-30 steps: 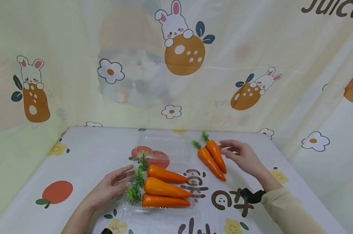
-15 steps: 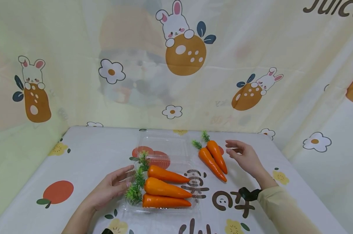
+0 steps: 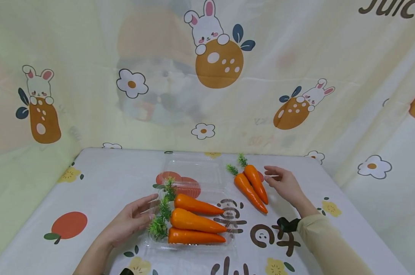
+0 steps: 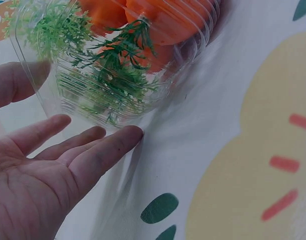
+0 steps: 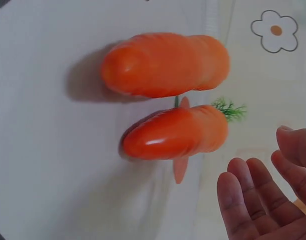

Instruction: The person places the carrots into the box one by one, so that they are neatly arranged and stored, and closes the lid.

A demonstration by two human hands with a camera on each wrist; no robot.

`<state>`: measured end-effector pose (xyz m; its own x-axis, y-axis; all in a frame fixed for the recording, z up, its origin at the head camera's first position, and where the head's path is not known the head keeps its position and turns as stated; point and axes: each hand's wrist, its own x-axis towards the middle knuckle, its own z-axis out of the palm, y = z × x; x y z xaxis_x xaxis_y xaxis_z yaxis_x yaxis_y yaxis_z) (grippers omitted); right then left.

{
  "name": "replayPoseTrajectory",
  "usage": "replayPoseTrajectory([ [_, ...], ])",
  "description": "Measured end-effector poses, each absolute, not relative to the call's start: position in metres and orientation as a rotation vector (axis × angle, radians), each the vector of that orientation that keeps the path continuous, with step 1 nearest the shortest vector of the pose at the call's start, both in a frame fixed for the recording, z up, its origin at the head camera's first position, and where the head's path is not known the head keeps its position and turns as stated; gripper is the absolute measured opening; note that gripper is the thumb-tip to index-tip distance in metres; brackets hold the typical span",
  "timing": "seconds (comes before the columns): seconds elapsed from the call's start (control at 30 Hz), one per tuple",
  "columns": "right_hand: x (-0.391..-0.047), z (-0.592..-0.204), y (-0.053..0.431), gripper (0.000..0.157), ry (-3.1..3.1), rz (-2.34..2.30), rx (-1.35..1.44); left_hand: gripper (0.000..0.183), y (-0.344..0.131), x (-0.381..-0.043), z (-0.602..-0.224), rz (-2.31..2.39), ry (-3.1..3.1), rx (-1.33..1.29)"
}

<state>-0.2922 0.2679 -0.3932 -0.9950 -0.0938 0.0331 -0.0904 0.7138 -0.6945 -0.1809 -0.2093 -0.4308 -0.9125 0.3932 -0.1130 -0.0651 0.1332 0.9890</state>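
Note:
A clear plastic clamshell box [image 3: 188, 244] lies open on the table, with three orange toy carrots [image 3: 193, 220] in its near half. My left hand [image 3: 133, 219] rests open against the box's left side, its fingertips [image 4: 124, 138] touching the clear wall [image 4: 48, 95] by the green carrot tops [image 4: 113, 80]. Two loose carrots [image 3: 252, 185] lie side by side to the right of the box. My right hand [image 3: 284, 185] hovers open just right of them, holding nothing; in the right wrist view its fingers [image 5: 252, 195] are a little apart from the nearer carrot [image 5: 177, 132].
The box's open lid [image 3: 191, 172] lies flat behind the filled half. The table wears a white printed cloth [image 3: 100, 179], and a patterned curtain [image 3: 207, 76] closes off the back and both sides.
My right hand has drawn back a little to the right, off the two loose carrots. My left hand and the box have stayed put.

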Motion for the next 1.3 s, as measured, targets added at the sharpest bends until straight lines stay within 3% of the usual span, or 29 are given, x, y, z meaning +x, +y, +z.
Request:
replayPoseTrajectory([
  [0.5,-0.299,-0.407,0.257,0.061,2.837,-1.028,-0.097,0.068,-0.210,-0.182,-0.432,1.838,2.072,0.320],
  [1.3,-0.304,-0.417,0.253,0.067,2.866,-0.916,-0.107,0.068,-0.210,-0.182,-0.431,1.837,2.081,0.334],
])
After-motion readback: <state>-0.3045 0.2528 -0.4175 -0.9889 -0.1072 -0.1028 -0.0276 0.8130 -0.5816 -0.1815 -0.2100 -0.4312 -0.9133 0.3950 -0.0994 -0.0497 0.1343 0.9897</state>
